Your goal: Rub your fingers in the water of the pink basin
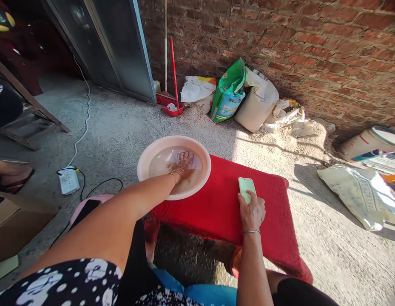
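A pale pink basin [143, 176] of water stands at the left end of a low bench covered in red cloth [213, 204]. My left hand [183, 165] is dipped in this water, fingers stretched forward and a little apart, with nothing visible in them. Ripples blur its outline and what lies under the palm. Over on the bench's right half, my right hand [253, 210] grips the lower part of a pale green phone [246, 185]. The thumb runs along its left edge and a finger rests on its face. The phone lies on or just above the cloth.
A white power strip [69, 180] with cables lies on the floor at left, near a cardboard box [18, 221] and another person's foot [15, 176]. Along the brick wall are a red dustpan [172, 109], a green sack [229, 93], a white sack [257, 102] and a bucket [369, 142].
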A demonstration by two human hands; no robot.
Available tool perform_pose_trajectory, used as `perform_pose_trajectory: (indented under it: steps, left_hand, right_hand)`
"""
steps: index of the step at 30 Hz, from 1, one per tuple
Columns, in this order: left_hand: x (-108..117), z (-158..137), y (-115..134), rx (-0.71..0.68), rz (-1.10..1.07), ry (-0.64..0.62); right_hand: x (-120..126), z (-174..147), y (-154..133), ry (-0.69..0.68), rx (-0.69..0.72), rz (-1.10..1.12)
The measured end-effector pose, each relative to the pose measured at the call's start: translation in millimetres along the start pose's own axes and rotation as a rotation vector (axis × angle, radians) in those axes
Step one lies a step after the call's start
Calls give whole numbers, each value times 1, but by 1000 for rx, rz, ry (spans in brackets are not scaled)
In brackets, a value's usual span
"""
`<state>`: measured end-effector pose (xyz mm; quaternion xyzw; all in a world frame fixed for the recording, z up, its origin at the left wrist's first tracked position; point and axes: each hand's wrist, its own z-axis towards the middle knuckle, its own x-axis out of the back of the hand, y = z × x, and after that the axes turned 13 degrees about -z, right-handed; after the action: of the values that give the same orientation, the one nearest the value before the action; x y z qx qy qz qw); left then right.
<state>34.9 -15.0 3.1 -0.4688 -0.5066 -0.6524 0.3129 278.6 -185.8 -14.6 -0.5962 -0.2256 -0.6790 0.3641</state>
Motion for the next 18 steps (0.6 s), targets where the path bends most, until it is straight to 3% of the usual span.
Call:
perform_pose_trajectory:
  steps: [2,4,9,11,13,18]
  left_hand:
    - [0,-1,0,9,-27,-8]
    - [0,-1,0,28,-42,-21]
    - [1,1,2,44,2,-32]
    - [1,2,2,50,12,-43]
    - [1,2,1,59,11,-71]
    - [3,3,0,71,-16,-123]
  right_hand:
    - [1,6,14,13,-74,13]
    - [2,2,9,33,-41,32]
    - [2,-33,-46,16,295,77]
    - [1,-39,-56,-17,350,64]
    - [1,-35,-48,-27,305,41]
    - [1,-2,10,11,-1,8]
